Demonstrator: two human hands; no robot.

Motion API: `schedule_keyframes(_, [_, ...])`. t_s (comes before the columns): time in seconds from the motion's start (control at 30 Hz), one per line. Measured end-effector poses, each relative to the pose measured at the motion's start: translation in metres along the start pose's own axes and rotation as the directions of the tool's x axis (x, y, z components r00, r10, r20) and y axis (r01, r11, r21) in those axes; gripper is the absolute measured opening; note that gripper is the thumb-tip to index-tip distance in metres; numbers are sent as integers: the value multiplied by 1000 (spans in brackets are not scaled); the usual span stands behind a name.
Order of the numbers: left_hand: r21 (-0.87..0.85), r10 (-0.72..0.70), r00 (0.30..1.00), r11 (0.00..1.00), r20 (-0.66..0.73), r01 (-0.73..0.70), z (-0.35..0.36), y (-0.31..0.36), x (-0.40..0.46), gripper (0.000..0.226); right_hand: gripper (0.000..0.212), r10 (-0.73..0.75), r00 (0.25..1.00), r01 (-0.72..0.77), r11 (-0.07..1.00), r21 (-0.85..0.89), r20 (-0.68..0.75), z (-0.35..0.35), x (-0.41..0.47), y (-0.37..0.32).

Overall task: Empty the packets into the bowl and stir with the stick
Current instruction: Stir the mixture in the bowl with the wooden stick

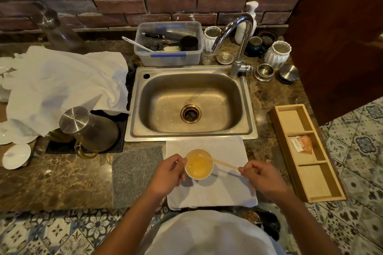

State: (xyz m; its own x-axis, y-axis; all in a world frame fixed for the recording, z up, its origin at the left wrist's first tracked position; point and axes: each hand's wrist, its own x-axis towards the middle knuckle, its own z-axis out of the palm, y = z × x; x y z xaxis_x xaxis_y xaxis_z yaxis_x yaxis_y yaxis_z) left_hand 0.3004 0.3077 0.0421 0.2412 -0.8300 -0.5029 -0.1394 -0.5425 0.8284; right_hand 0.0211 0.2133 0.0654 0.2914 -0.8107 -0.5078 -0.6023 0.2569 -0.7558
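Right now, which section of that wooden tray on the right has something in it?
The middle compartment of the wooden tray holds an orange packet. The far and near compartments show only bare wood.

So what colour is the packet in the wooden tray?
Orange and white; the packet shows in the head view, in the tray's middle compartment.

Steel sink [145, 97] set centrally in the tabletop [62, 182], tap [238, 37] at its far right. Plastic tub [169, 59] of utensils stands behind. White cloth [62, 85] heaped left; grey mat [134, 174] near.
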Motion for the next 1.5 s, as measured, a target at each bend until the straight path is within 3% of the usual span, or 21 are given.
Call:
schedule_keyframes(0.23, [-8, -40, 999, 999, -10, 40, 1, 1, 0, 33, 21, -79, 968, 55, 993, 106, 238, -16, -5, 11])
schedule_keyframes(0.43, [-44, -64, 998, 997, -7, 64, 3, 4, -2, 32, 18, 16, 1000, -10, 948, 317, -18, -16, -7, 23])
schedule_keyframes(0.6, [-54, -80, 997, 995, -16, 79, 5, 4, 0, 32, 14, 151, 959, -92, 967, 239, -241, 2, 1, 47])
schedule_keyframes(0.9, [-33, -98, 995, 995, -35, 97, 6, 3, 0, 31, 16, 285, 943, -212, 914, 345, -175, 33, 2, 72])
schedule_keyframes(1.2, [-29, -87, 995, 996, -44, 85, 8, 5, -2, 31, 21, 306, 933, -246, 927, 283, -190, 41, 7, 88])
schedule_keyframes(1.5, [-6, -62, 997, 998, -51, 62, 8, 6, -5, 32, 25, 367, 927, -345, 917, 202, -82, 48, 12, 85])
